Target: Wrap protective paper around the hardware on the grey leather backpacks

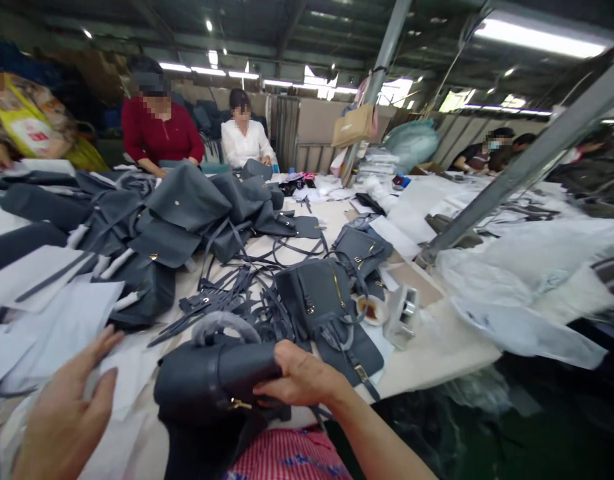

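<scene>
Filling the middle, a pale table (451, 357) carries a heap of dark bags (187, 193) and white sheets (77, 320). Another dark bag (201, 377) is at the near edge, its right end held between the thumb and fingers of the right hand (307, 377). The left hand (69, 407), fingers wide apart, is left of that bag. A white stand (399, 320) sits beside a bowl (381, 316). A gold clasp (241, 403) shows on the held bag.
</scene>
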### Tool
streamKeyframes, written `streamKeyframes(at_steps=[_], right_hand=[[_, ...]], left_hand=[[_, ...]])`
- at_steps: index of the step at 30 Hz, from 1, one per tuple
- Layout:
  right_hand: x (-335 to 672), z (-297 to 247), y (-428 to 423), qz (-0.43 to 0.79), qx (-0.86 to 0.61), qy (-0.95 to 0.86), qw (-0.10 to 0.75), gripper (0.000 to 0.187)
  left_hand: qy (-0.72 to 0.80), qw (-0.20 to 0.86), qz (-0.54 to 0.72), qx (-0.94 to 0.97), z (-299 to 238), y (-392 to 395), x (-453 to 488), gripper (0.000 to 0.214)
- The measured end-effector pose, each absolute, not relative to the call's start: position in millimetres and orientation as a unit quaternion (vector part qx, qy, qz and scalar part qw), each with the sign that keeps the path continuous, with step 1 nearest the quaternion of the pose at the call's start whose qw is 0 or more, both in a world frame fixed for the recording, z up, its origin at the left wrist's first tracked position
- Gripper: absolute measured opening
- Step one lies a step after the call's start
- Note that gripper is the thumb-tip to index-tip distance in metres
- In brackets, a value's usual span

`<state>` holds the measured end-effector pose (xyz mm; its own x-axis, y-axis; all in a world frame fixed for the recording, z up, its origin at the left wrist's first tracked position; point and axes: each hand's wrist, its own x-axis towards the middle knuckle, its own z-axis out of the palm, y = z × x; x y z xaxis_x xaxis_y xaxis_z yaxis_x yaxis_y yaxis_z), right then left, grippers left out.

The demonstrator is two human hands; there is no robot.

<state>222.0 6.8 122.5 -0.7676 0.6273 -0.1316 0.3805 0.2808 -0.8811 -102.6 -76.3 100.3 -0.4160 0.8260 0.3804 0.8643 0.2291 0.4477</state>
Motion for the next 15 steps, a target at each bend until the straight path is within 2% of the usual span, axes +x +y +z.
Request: streamKeyframes(at_steps=[2, 4, 7, 9, 11, 15], right_hand=[[219, 122, 10, 0.46, -0.294, -0.833, 0.089, 0.01], [216, 120, 10, 0.424, -0.278, -0.859, 0.073, 0.01], [216, 114, 8, 0.424, -0.252, -0.867, 0.068, 0.007], [219, 112, 6, 0.439, -0.26, -0.857, 0.073, 0.008], [224, 111, 4, 0.461, -0.29, -0.831, 0.112, 0.008], [239, 115, 12, 0.519, -0.332, -0.734, 0.284, 0.008]], left_hand=[[-0.737, -0.001, -0.349, -0.578, 108, -62, -89, 0.055], [-0.708, -0.087, -0.361, -0.601, 115, -47, -74, 0.054], [-0.645, -0.23, -0.327, -0.651, 119, -26, -51, 0.043], [-0.609, -0.282, -0.304, -0.676, 119, -17, -39, 0.034], [-0.598, -0.307, -0.306, -0.674, 120, -14, -31, 0.032], [-0.64, -0.274, -0.418, -0.584, 131, -15, -28, 0.029]])
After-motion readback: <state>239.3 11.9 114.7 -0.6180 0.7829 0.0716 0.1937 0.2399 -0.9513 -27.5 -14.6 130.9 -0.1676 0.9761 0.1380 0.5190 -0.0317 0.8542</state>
